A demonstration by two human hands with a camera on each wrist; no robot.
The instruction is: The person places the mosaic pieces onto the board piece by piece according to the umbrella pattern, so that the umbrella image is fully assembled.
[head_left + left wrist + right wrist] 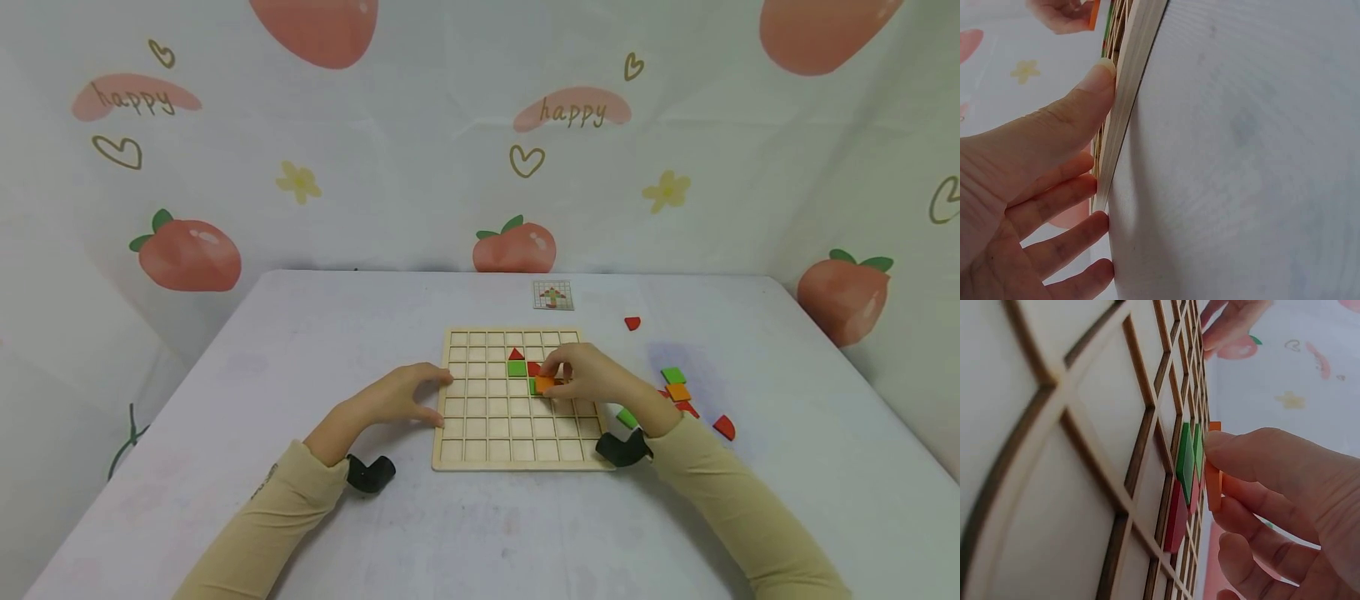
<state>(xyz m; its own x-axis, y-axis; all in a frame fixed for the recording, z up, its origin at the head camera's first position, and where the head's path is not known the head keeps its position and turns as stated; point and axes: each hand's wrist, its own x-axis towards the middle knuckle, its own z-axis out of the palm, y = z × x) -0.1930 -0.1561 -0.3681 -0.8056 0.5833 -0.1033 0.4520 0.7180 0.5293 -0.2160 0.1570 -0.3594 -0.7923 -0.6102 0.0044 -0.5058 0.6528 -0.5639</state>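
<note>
A wooden grid board [525, 466] lies flat on the table. Between thumb and fingers, my right hand [594, 375] pinches an orange square tile [543, 386], held close over the grid. In the right wrist view a green tile [1185, 456] and a red tile [1176, 519] sit in cells beside it. A red triangle [515, 354] lies above a green square [517, 368] near the board's middle. My left hand [405, 393] touches the board's left edge with spread fingers, its thumb [1094, 87] against the rim.
Right of the board lie loose tiles, among them a green one [672, 376], an orange square [678, 392] and a red quarter-round [724, 427]. Another red piece [632, 322] is farther back. A small pattern card [552, 295] lies behind the board.
</note>
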